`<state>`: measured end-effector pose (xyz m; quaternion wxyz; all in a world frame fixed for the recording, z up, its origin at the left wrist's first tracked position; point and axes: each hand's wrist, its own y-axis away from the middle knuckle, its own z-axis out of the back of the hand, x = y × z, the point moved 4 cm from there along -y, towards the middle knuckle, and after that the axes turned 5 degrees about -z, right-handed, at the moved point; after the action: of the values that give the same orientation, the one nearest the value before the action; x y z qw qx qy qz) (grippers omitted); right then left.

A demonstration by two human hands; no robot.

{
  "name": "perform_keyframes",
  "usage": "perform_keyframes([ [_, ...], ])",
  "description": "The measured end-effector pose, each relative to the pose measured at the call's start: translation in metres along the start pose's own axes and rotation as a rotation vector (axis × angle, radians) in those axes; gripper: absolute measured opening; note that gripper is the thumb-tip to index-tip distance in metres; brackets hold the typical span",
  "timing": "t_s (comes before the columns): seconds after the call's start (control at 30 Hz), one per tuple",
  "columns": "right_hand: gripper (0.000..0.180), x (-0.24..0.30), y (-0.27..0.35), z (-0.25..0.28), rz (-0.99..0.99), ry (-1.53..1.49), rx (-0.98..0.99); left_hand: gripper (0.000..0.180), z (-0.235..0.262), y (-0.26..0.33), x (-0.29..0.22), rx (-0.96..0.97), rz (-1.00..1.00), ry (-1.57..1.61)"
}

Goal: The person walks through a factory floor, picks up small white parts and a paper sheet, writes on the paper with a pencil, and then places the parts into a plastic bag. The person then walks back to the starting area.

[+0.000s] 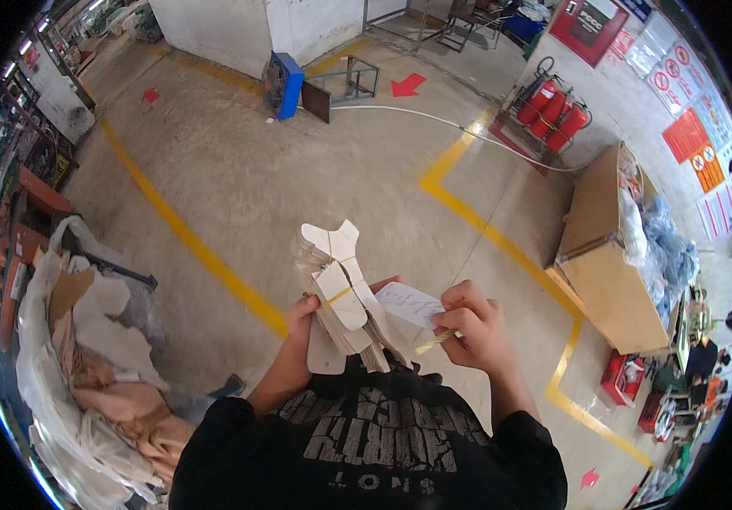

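My left hand [301, 321] is closed round a thick stack of white shoe-part-like cut pieces [345, 293], held in front of my chest. Yellow rubber bands bind the stack, and its upper end forks into two rounded lobes. Beside it, my right hand [475, 330] pinches a white paper slip [408, 303] with handwriting on it. The slip's left edge reaches close to the stack, by the fingertips of my left hand. A thin yellowish item [434, 342] sticks out below my right fingers; whether it is a band or a stick I cannot make out.
At left lies a heap of white and tan sheet material [111, 365]. A large cardboard box [608, 255] of plastic bags stands at right, near red fire extinguishers [553, 110]. Ahead are a blue fan [282, 85] and a pale hose [451, 121] across the floor. Red crates [623, 379] stand lower right.
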<state>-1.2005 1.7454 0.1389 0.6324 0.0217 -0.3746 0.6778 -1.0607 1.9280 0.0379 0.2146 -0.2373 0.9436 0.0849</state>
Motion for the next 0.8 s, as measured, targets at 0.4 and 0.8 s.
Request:
perform_keyframes([
  [0.4,0.04,-0.311,-0.233,0.083,-0.133,-0.283,-0.287,0.088,-0.001,-0.433,-0.079,0.117,0.245,-0.054],
  [0.8,0.02,-0.651,-0.505,0.157,0.005,-0.497,-0.25,0.052,0.012,-0.802,-0.117,-0.282,0.237,-0.299],
])
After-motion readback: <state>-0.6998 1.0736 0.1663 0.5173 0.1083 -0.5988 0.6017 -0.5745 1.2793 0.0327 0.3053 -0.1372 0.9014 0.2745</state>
